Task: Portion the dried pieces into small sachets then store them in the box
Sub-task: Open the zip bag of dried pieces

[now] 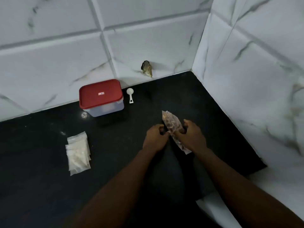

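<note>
Both hands hold a clear plastic bag of brown dried pieces (170, 121) just above the black counter, right of centre. My left hand (155, 139) pinches the bag's left edge, and my right hand (191, 134) grips its right side. The bag stands on edge, running from far to near. A pile of small clear sachets (78, 153) lies flat at the left. The storage box (101, 98), clear with a red lid shut on it, stands by the back wall. A white scoop (130, 94) lies just right of the box.
The black counter (49, 186) meets white marble-tiled walls at the back and on the right, forming a corner. A broken hole (146, 68) shows in the back tile. A small shiny scrap (84, 115) lies left of the box. The counter's near right edge drops off.
</note>
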### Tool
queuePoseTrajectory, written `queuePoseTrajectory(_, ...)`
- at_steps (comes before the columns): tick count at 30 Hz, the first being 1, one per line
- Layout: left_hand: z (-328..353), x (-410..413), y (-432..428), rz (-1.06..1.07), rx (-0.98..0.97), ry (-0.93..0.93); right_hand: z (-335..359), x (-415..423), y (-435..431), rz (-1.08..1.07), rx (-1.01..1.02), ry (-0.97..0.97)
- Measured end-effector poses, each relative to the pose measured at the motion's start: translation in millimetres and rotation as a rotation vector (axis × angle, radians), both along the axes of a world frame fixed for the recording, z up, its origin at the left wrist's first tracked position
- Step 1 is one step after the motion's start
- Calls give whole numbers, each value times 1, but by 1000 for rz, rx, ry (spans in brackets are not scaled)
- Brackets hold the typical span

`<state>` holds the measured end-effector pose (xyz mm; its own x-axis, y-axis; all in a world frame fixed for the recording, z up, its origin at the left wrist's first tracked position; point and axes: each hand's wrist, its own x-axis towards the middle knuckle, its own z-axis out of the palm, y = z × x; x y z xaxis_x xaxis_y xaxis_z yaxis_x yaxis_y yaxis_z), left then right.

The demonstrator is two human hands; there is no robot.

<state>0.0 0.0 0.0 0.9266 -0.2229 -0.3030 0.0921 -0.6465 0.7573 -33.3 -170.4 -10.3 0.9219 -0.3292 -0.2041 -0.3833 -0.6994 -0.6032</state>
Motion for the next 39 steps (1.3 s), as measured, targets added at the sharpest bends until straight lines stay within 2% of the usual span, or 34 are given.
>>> queuePoseTrajectory(8, -8, 2, -20, 276, -276, 303, -9, 15, -7, 5, 166, 99)
queuePoseTrajectory(14, -10, 0, -19, 379, -387, 391, -8, 21, 1, 77, 171, 61)
queuePoseTrajectory(16, -10, 0, -17, 394, -387, 370, -5, 21, 8, 82, 190, 15)
queuePoseTrajectory(19, -10, -1, -9, 388, -275, 265, 3, 18, 24, 76, 278, -53)
queuePoseTrajectory(21, -14, -1, 0, 419, -264, 282, 9, 17, 38, 87, 366, -58)
queuePoseTrajectory(27, -14, -9, 33, 535, -440, 348, 16, 12, 75, 88, 388, -99)
queuePoseTrajectory(39, -15, -9, 96, 569, -358, 305, 17, 16, 122, 110, 478, 64)
